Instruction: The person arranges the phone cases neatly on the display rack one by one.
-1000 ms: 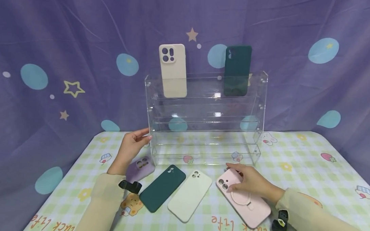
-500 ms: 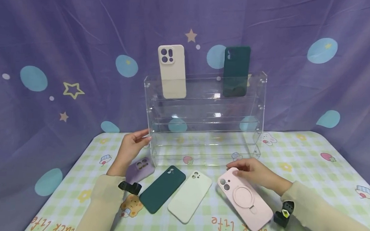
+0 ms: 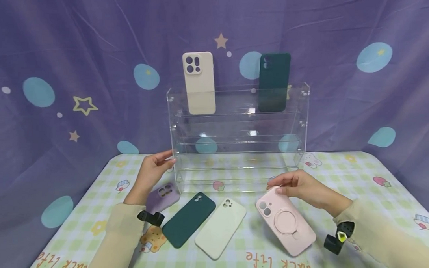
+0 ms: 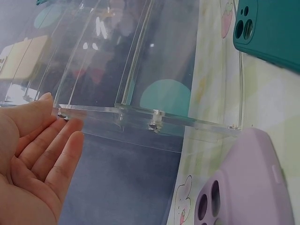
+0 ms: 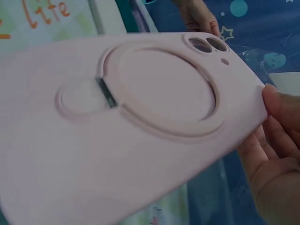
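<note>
My right hand point(image 3: 306, 188) pinches the top corner of a pink phone case point(image 3: 301, 237), tilted and lifted off the tablecloth. A ring stand sits on the case's back, seen close in the right wrist view. My left hand point(image 3: 153, 169) holds the left side panel of a clear acrylic display rack point(image 3: 236, 129), thumb and fingers on either side of its edge. On the rack's top tier stand a cream phone case point(image 3: 201, 82) and a dark green phone case point(image 3: 274, 83). The rack's lower tiers hold no cases.
On the checked tablecloth point(image 3: 343, 201) lie a second green phone case point(image 3: 189, 220), a pale white-green one point(image 3: 220, 229) and a purple one point(image 3: 162, 198), the last partly behind my left wrist. A purple patterned curtain point(image 3: 97, 47) hangs behind the rack.
My right hand has taken the pink case by its top corner and raised it from the cloth, moving slightly up and right. My left hand stays on the rack.
</note>
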Motion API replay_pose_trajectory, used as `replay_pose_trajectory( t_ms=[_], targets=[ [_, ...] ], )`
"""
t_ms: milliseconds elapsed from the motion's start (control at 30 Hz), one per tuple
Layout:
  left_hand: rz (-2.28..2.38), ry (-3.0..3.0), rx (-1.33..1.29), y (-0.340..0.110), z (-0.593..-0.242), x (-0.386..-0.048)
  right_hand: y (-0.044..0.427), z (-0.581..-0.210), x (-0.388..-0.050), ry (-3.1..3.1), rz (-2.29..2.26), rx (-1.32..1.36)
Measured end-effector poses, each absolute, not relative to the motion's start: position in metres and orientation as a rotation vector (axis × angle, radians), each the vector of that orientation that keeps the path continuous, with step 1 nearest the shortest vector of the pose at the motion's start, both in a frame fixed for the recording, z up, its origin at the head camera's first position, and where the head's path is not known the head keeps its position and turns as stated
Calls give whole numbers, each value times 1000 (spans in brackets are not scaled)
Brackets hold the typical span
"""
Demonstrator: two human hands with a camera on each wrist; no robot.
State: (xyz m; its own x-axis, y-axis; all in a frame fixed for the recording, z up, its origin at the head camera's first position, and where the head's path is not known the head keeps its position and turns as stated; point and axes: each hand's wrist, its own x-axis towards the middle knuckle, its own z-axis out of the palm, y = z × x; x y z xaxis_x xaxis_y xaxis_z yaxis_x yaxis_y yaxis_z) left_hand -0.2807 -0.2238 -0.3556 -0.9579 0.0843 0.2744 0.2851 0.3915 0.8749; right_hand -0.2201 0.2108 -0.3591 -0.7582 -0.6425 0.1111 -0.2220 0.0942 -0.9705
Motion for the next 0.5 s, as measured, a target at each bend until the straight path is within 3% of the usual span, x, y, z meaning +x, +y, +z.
replay_pose_trajectory(
  t_ms=[267, 500],
  targets=[
    [-1600, -2465, -339, -224, -356, -281, 215, -298, -228, 2278, -1755, -631],
    [-1597, -2485, -315, -224, -354, -279, 219, -240, -246, 2160, -2174, -588]
  ],
)
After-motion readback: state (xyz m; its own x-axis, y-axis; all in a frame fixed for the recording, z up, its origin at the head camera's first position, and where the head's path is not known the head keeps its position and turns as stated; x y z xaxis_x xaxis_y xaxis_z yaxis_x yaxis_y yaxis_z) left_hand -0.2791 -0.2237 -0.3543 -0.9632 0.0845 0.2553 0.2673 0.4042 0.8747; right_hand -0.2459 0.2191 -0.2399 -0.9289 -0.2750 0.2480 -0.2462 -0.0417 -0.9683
